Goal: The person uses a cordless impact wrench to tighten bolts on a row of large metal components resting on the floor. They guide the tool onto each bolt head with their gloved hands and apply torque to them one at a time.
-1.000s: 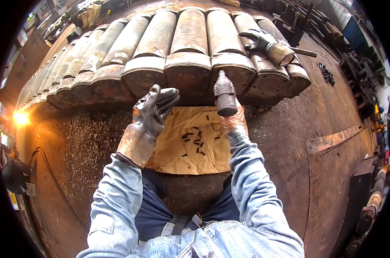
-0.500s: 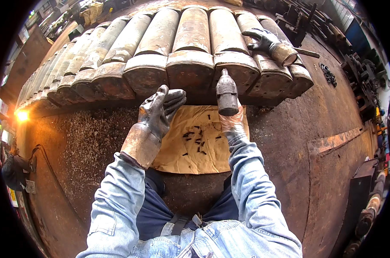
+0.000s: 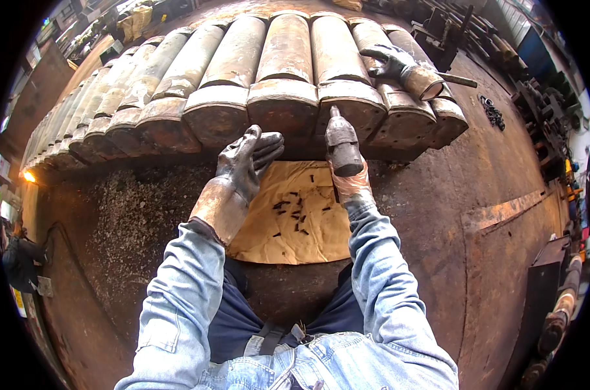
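Over the far left corner of the brown sheet (image 3: 321,247), your left hand (image 3: 245,164) shows its grip with thumb spread, fingers together, nothing visibly held. The sheet bears roughly a dozen small dark pieces (image 3: 297,218). At its far right corner, your right hand (image 3: 352,185) clasps one dark tool (image 3: 343,146), fingers hidden; judged heavy, rigid, possibly slippery, best held by its thick rear. Beyond the sheet, rightward, one loose glove (image 3: 399,69) lies on over ten cylinders (image 3: 285,49).

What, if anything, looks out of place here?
The loose glove lying on the metal cylinders looks odd: the left hand wears a similar one, while the right hand, holding a dark tool, appears bare.
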A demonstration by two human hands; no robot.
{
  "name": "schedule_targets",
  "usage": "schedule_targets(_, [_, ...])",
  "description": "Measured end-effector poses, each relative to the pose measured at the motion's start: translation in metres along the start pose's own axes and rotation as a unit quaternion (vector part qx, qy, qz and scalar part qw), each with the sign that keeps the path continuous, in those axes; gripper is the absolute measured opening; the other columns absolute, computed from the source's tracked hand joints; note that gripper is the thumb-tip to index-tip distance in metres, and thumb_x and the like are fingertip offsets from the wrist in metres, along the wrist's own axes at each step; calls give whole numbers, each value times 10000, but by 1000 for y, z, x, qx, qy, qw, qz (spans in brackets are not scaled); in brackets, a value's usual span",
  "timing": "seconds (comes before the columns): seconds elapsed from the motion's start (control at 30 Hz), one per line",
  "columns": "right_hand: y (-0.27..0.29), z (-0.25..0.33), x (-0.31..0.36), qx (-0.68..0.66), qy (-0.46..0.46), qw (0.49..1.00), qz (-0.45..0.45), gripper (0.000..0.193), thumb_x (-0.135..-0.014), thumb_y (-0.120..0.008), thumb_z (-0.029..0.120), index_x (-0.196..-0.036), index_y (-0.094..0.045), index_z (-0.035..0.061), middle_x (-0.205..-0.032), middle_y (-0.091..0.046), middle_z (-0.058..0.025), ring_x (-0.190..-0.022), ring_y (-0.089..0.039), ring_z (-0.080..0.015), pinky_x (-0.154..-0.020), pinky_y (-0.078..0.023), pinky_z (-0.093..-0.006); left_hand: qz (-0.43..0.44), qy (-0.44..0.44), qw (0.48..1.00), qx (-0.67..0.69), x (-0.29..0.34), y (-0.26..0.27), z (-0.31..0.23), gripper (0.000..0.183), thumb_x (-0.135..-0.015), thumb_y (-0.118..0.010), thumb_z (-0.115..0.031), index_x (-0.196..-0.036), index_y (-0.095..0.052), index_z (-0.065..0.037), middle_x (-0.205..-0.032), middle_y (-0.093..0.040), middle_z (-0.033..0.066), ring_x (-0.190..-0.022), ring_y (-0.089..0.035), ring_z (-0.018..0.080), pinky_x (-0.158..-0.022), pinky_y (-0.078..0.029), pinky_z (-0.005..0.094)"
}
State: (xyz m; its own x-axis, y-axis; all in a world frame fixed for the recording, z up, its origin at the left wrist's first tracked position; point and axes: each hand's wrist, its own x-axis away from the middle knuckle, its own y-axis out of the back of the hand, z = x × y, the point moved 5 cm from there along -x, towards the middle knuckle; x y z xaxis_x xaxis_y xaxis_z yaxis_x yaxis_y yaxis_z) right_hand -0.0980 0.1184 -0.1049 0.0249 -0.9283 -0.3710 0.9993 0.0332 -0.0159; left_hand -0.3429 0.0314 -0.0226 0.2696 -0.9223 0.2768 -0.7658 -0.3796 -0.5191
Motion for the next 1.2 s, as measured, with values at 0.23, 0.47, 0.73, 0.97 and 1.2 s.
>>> schedule_targets(0.23, [3, 10, 11, -52, -67, 996, 16, 410, -953, -724, 100, -1347, -609, 82, -1189, -665, -46, -1037, -625, -173, -927, -512, -332, 42, 69, 997, -7, 1, -24, 4, 559, -986, -662, -443, -1241, -617, 52, -1225, -682, 234, -1179, -658, 354, -1077, -508, 447])
schedule_targets(0.47, [9, 21, 13, -131, -180, 974, 44, 341, -936, -724, 72, -1268, -647, 45, -870, -622, 3, -753, -552, -127, -696, -477, -305, 29, 44, 998, -26, -6, -22, 14, 558, -980, -680, -420, -1264, -597, 53, -1245, -667, 248, -1191, -649, 365, -1074, -511, 464])
schedule_targets(0.73, [2, 56, 41, -169, -206, 958, 107, 364, -922, -726, 79, -1272, -648, 24, -1029, -673, -32, -794, -561, -113, -720, -476, -286, 47, 88, 995, -29, -19, -35, 38, 578, -976, -679, -463, -1323, -589, -10, -1279, -668, 165, -1201, -629, 275, -1061, -487, 406])
schedule_targets(0.97, [5, 74, 78, -83, -286, 945, 137, 202, -906, -749, 57, -1094, -675, 42, -954, -674, -38, -814, -591, -151, -778, -509, -320, 154, 170, 973, 31, -4, -63, 42, 625, -943, -686, -532, -1164, -677, 53, -1108, -716, 168, -1035, -688, 299, -957, -562, 423])
schedule_targets(1.2, [1, 90, 86, -70, -289, 942, 155, 271, -867, -763, 14, -1119, -663, 29, -944, -689, -70, -810, -623, -173, -748, -519, -331, 282, 190, 930, 142, -6, -74, 56, 587, -1011, -600, -463, -1232, -643, 79, -1169, -710, 214, -1062, -704, 340, -992, -560, 496])
